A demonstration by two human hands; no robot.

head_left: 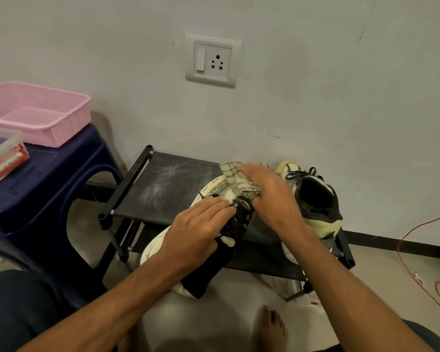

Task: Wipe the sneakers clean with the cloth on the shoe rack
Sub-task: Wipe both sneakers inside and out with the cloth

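A cream and black sneaker [215, 189] lies tilted over the front edge of the black shoe rack [163, 184], toe toward the wall. My left hand [196, 228] lies on its laces and tongue with fingers nearly straight, steadying it. My right hand [269, 191] presses a checked cream cloth [235, 177] against the toe part of this sneaker; whether its fingers curl round the cloth is hidden. A second sneaker [315, 199], pale yellow with a black opening, stands on the rack's right side, just behind my right wrist.
A dusty patch marks the rack's left top. A blue plastic stool [43, 194] to the left carries a pink basket [36, 113] and a clear box with red clips [3, 156]. A red cable [417, 250] runs over the floor at right. A bare foot [273, 329] is below.
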